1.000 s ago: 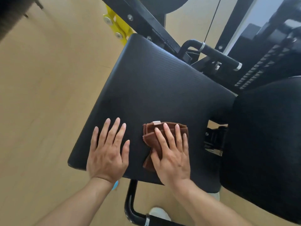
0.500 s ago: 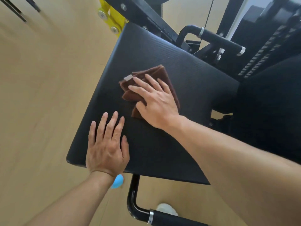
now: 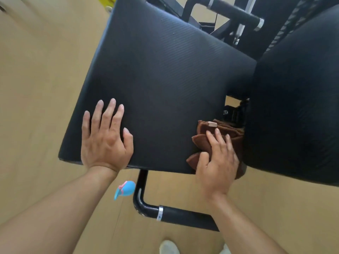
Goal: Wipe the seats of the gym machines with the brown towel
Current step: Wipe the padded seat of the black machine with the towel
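A black textured seat pad (image 3: pixel 161 74) fills the middle of the head view. The folded brown towel (image 3: pixel 203 139) lies at the pad's near right corner, against the gap beside the black backrest pad (image 3: pixel 297 99). My right hand (image 3: pixel 217 162) presses flat on the towel, fingers spread over it. Resting flat on the pad's near left part is my left hand (image 3: pixel 105 140), fingers apart and holding nothing.
A black handle bar (image 3: pixel 174 215) with a chrome ring runs under the seat's near edge. Another handle bar (image 3: pixel 233 11) and frame parts stand at the far right. A small blue object (image 3: pixel 125 191) lies on the tan floor (image 3: pixel 36 88). White shoes (image 3: pixel 168 247) show at the bottom.
My right hand has swept the towel from the pad's far left area back to the near right corner. The left hand has stayed planted on the pad.
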A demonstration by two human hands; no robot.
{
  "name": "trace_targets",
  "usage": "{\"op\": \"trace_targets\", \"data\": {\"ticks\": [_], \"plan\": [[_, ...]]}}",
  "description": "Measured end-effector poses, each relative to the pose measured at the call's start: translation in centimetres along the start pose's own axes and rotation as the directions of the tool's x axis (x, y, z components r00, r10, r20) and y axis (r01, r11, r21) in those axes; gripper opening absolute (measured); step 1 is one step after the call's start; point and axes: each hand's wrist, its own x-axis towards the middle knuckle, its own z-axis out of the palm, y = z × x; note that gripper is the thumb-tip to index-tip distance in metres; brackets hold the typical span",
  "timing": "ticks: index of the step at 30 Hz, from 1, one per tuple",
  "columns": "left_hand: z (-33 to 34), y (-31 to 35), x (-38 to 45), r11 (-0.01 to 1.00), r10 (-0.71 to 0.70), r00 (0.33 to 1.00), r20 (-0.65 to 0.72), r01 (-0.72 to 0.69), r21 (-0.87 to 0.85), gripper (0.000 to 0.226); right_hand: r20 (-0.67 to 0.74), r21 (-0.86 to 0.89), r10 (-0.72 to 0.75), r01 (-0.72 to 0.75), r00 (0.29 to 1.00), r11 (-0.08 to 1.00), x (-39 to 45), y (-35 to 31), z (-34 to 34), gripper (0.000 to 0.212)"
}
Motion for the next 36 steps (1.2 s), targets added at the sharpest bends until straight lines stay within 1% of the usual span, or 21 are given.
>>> {"op": "trace_targets", "data": {"ticks": [2,4,7,9,11,12,14,16,18,20,23,25,27,29,30,31,32,33,34,35,36], "plan": [[0.1,0.0,-0.1,1.0,-0.001,1.0,-0.001,0.001,-0.008,0.061,-0.071,0.107,-0.008,0.016,0.997,0.994,-0.1,-1.8,1.1,0.053],[0.0,0.1,-0.1,1.0,0.001,1.0,-0.005,-0.001,-0.012,0.061,-0.07,0.123,-0.176,0.184,0.982,0.975,-0.9,-4.0,1.9,0.051],[-0.1,0.1,-0.2,1.0,0.009,1.0,-0.006,-0.009,-0.015,0.061,0.026,0.178,-0.457,0.446,0.889,0.877,-1.4,-7.9,2.6,0.051],[0.0,0.0,-0.3,0.999,0.014,1.0,-0.01,-0.014,-0.036,0.059,0.131,0.187,-0.559,0.534,0.819,0.825,-0.9,-9.1,2.6,0.054],[0.0,0.0,-0.4,0.999,0.012,1.0,-0.017,-0.013,-0.052,0.059,0.225,0.062,-0.593,0.596,0.773,0.801,-0.2,-8.3,2.3,0.062],[0.0,0.1,-0.3,0.998,0.007,1.0,-0.018,-0.008,-0.062,0.06,0.25,-0.019,-0.57,0.593,0.783,0.805,0.2,-7.2,2.0,0.066],[0.1,0.1,-0.3,0.997,-0.006,1.0,-0.019,0.004,-0.081,0.06,0.259,-0.122,-0.455,0.497,0.852,0.859,0.2,-4.7,1.1,0.07],[0.1,0.0,-0.3,0.995,-0.017,1.0,-0.024,0.015,-0.097,0.06,0.226,-0.145,-0.312,0.349,0.923,0.926,-0.4,-2.2,0.2,0.072],[0.1,0.0,-0.3,0.994,-0.02,0.999,-0.025,0.018,-0.104,0.06,0.176,-0.13,-0.186,0.21,0.967,0.969,-1.5,0.2,-0.8,0.072],[0.0,0.0,-0.2,0.994,-0.022,1.0,-0.02,0.02,-0.105,0.061,0.122,-0.117,-0.089,0.104,0.988,0.988,-2.3,2.4,-1.6,0.072],[0.0,-0.1,-0.1,0.995,-0.019,1.0,-0.022,0.017,-0.103,0.062,0.077,-0.136,-0.075,0.085,0.994,0.987,-3.5,3.9,-1.9,0.069],[0.0,-0.2,-0.1,0.995,-0.013,1.0,-0.018,0.011,-0.1,0.062,0.019,-0.039,-0.022,0.022,1.0,0.999,-3.7,3.2,-1.4,0.062],[-0.1,-0.2,-0.1,0.996,-0.006,1.0,-0.015,0.005,-0.092,0.062,-0.061,0.173,0.143,-0.131,0.988,0.976,-3.6,1.4,-1.1,0.053],[-0.1,-0.3,-0.1,0.996,-0.005,1.0,-0.009,0.004,-0.087,0.063,-0.077,0.415,0.321,-0.263,0.944,0.871,-3.6,-1.1,-0.9,0.047],[-0.2,-0.3,-0.1,0.996,-0.004,1.0,-0.006,0.004,-0.086,0.063,-0.051,0.526,0.347,-0.27,0.936,0.806,-3.6,-2.8,-1.0,0.048],[-0.2,-0.3,-0.1,0.997,-0.001,1.0,-0.004,0.001,-0.084,0.063,-0.007,0.601,0.312,-0.246,0.95,0.761,-3.5,-4.7,-1.1,0.05],[-0.2,-0.4,-0.1,0.997,0.003,1.0,-0.002,-0.003,-0.082,0.063,0.061,0.616,0.207,-0.2,0.976,0.762,-3.5,-6.5,-0.8,0.052],[-0.1,-0.5,-0.1,0.997,0.009,1.0,0.0,-0.009,-0.079,0.063,0.146,0.537,0.052,-0.123,0.988,0.835,-3.5,-8.3,-0.3,0.056],[-0.1,-0.5,-0.1,0.997,0.016,1.0,-0.002,-0.016,-0.074,0.062,0.219,0.368,-0.101,0.014,0.971,0.93,-3.5,-9.7,0.6,0.061],[-0.1,-0.6,-0.1,0.997,0.02,1.0,-0.006,-0.021,-0.069,0.062,0.257,0.2,-0.2,0.151,0.945,0.968,-3.5,-10.6,1.8,0.065],[-0.1,-0.6,-0.1,0.998,0.021,1.0,-0.011,-0.022,-0.066,0.061,0.249,0.086,-0.243,0.229,0.937,0.97,-3.2,-10.9,2.8,0.065]]}}
